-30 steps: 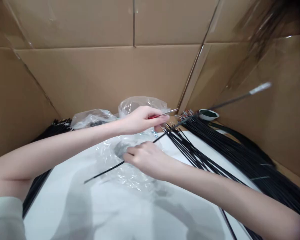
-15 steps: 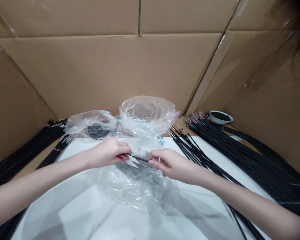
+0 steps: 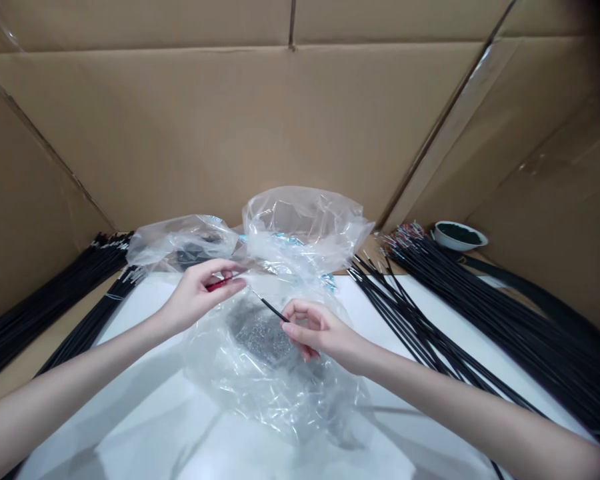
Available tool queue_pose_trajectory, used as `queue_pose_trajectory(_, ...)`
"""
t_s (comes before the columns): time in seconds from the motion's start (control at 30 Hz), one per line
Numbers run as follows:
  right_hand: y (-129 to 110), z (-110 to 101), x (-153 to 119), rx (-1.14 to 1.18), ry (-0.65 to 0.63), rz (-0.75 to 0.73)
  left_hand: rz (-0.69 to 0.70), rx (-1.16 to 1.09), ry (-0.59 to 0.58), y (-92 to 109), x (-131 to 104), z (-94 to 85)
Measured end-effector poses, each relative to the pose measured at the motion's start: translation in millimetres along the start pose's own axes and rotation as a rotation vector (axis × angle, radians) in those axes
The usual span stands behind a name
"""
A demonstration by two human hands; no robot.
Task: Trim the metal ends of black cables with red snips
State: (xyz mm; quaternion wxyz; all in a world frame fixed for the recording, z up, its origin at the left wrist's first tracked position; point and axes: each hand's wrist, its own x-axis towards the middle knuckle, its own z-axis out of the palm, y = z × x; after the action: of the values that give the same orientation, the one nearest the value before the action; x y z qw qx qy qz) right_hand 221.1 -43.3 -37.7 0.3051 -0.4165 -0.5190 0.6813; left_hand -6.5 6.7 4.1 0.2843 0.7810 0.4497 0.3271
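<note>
My left hand point(image 3: 203, 293) is closed around small red-handled snips point(image 3: 219, 285); their blades barely show past my fingertips. Between finger and thumb, my right hand point(image 3: 320, 330) pinches a black cable point(image 3: 273, 309) that points up and left. A thin pale strand sticks out of the cable's end and reaches close to my left fingertips; whether they touch it I cannot tell. Below both hands lies a crumpled clear plastic bag point(image 3: 225, 373) with a grey mass of fine bits point(image 3: 260, 333) inside.
Bundles of black cables lie at the left point(image 3: 45, 287) and right point(image 3: 500, 313), with looser cables point(image 3: 405, 313) nearer the middle. More clear bags point(image 3: 305, 220) stand at the back. A white bowl point(image 3: 460, 243) with dark contents sits back right. Cardboard walls point(image 3: 205, 133) enclose the white work surface point(image 3: 145, 413).
My left hand has drawn left and up, away from the cable, and the snips' blades have turned out of clear sight. A pale strand now shows at the cable's end. The view has shifted slightly.
</note>
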Motion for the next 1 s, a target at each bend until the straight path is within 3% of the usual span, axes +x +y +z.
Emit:
queue_pose_trajectory(0.13, -2.8, 2.2, 0.7, 0.016, -0.003, 0.013, -0.097, -0.17, -0.073, -2.6, -3.9, 11.6)
queue_pose_trajectory(0.4, -7.1, 7.7, 13.3, 0.101, 0.005, -0.124, -0.078, -0.25, -0.02, -0.7, -3.8, 18.4)
queue_pose_trajectory(0.5, -3.9, 9.1, 15.4, 0.135, 0.06, -0.143, 0.047, -0.131, 0.02, -0.6, -8.2, 20.3)
queue_pose_trajectory(0.57, -2.4, 8.9, 15.5, 0.153, 0.101, -0.17, 0.187, -0.061, -0.015, -1.6, -12.0, 21.0)
queue_pose_trajectory(0.63, -1.5, 8.4, 15.1, 0.155, 0.106, -0.193, 0.231, -0.067, -0.049, -3.3, -14.3, 21.7)
queue_pose_trajectory(0.77, 0.5, 9.1, 14.7, 0.17, 0.108, -0.181, 0.023, -0.211, 0.001, -5.4, -12.3, 25.6)
queue_pose_trajectory(0.87, 2.4, 11.7, 16.0, 0.188, 0.125, -0.14, -0.021, -0.271, 0.019, -3.9, -9.4, 30.9)
queue_pose_trajectory(0.93, 2.9, 13.8, 17.2, 0.203, 0.134, -0.125, 0.015, -0.255, 0.051, -3.6, -9.6, 34.4)
queue_pose_trajectory(1.0, 2.5, 15.9, 18.0, 0.223, 0.147, -0.134, 0.143, -0.166, 0.082, -5.6, -11.8, 36.9)
